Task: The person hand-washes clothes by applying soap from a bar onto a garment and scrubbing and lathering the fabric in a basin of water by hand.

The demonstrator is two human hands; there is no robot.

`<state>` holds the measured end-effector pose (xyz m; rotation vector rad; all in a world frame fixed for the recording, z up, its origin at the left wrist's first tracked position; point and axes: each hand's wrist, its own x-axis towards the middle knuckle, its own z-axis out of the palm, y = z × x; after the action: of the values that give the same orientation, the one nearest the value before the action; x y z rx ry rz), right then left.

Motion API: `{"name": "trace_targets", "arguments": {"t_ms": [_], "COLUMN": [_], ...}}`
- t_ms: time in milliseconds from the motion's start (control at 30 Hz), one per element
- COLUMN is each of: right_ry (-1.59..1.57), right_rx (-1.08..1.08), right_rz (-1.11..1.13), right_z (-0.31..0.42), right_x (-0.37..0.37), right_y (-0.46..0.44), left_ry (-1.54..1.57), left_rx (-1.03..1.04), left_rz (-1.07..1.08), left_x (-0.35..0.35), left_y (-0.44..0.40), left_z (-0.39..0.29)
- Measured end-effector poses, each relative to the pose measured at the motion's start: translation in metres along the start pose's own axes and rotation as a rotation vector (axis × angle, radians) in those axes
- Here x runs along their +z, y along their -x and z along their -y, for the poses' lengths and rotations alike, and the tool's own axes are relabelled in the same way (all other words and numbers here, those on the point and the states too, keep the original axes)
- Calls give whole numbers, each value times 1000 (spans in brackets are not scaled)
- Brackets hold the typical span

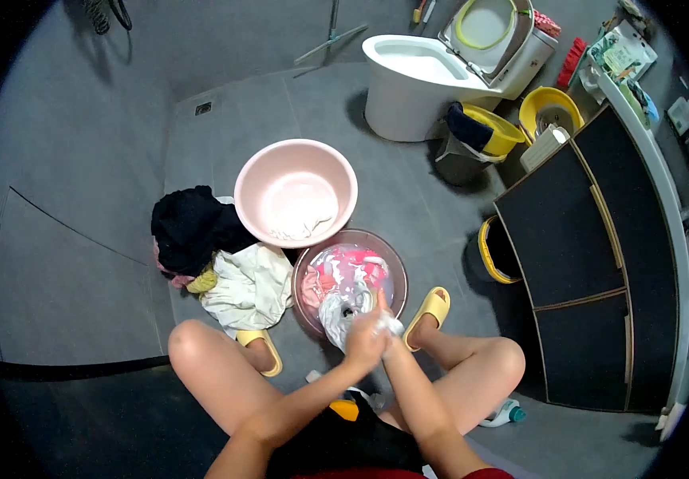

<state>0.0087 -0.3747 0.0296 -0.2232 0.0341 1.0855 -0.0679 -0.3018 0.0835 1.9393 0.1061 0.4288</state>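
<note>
My left hand (364, 342) and my right hand (384, 313) are pressed together over the near rim of a brown basin (399, 275). Between them is a wet white cloth (392, 324), bunched up, with part of it showing at the right hand. My left fingers are wrapped round it, and the right hand is partly covered by the left. In the basin, pink clothes (344, 263) and a white-grey garment (332, 315) lie in cloudy, sudsy water. The garment hangs close to my left hand; I cannot tell whether it joins the held cloth.
Beyond stands a larger pink basin (252, 184) with a small white cloth (308, 227) inside. Left of it are black clothes (193, 227) and a white garment (248, 283) on the floor. A toilet (404, 100), yellow buckets (500, 132) and a dark cabinet (568, 239) stand around.
</note>
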Motion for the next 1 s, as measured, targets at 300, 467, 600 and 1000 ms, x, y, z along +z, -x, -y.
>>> {"name": "trace_targets", "arguments": {"t_ms": [300, 467, 600, 1000], "right_ry": [456, 494, 610, 258], "right_rx": [-279, -376, -372, -154], "right_rz": [-729, -755, -831, -783], "right_z": [-54, -51, -42, -51], "right_x": [47, 51, 63, 45], "right_y": [-7, -3, -7, -7], "left_ry": [46, 306, 257, 90], "left_rx": [-618, -547, -462, -494], "left_rz": [-204, -132, -274, 13], "left_x": [-20, -14, -7, -27], "left_y": [-54, -47, -31, -59], "left_z": [57, 67, 46, 34]}}
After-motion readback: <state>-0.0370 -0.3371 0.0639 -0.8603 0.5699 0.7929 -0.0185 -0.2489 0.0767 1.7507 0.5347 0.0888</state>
